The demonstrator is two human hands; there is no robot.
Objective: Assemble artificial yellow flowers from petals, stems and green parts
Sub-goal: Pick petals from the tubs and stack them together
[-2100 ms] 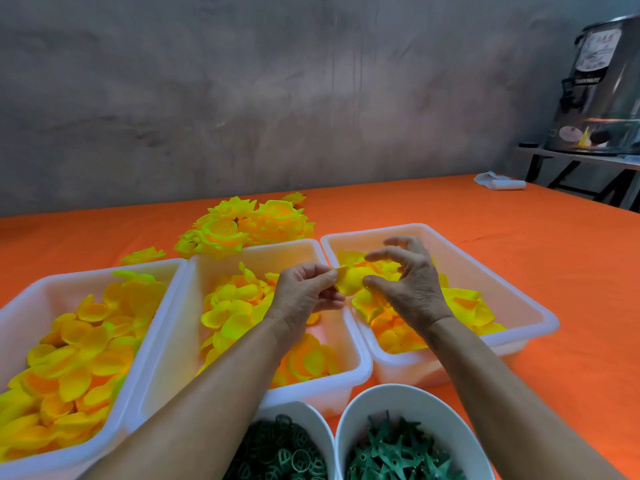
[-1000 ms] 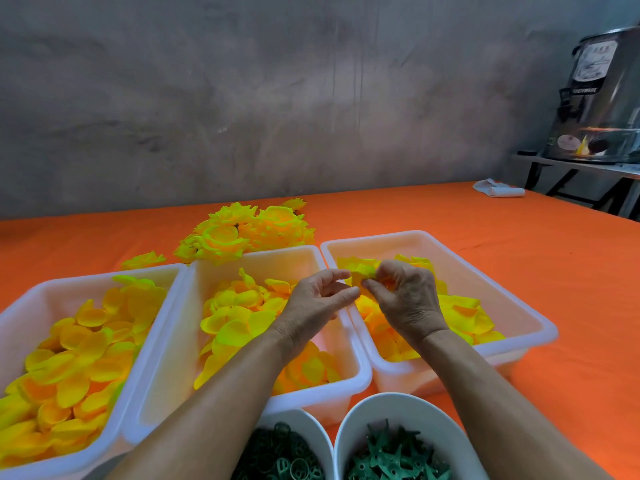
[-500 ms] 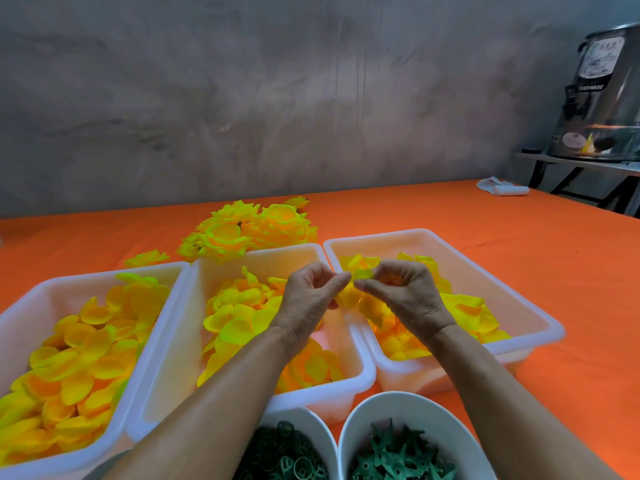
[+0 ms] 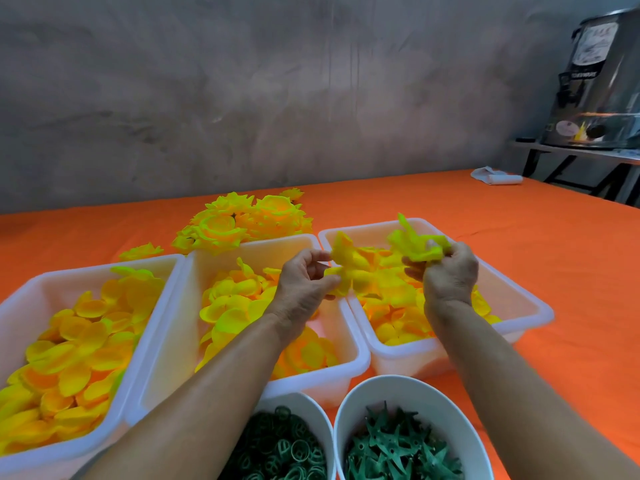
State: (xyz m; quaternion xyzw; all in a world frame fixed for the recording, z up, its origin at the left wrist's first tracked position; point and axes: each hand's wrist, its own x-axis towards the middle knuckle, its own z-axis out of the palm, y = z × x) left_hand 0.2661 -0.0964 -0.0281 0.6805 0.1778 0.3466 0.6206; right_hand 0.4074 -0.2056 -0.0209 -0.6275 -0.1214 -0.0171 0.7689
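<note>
My left hand point(image 4: 304, 282) pinches a yellow petal piece point(image 4: 341, 268) over the gap between the middle tray point(image 4: 343, 372) and the right tray point(image 4: 533, 306). My right hand point(image 4: 448, 271) grips a separate yellow petal cluster point(image 4: 415, 242), lifted above the right tray. All three white trays hold loose yellow-orange petals; the left tray point(image 4: 20, 296) is the fullest. Finished yellow flowers point(image 4: 242, 223) lie in a heap behind the trays. Two white bowls sit nearest me, one with green rings point(image 4: 277, 448), one with green star-shaped calyxes point(image 4: 398, 445).
The orange tablecloth point(image 4: 519, 237) stretches far to the right and back. A white folded cloth point(image 4: 495, 176) lies at the far right edge. A steel urn point(image 4: 602, 81) stands on a side table beyond it. A grey wall closes the back.
My hands were together on one bunch of petals; they have now pulled apart, the right hand rising to the right with its own cluster and the left keeping one piece.
</note>
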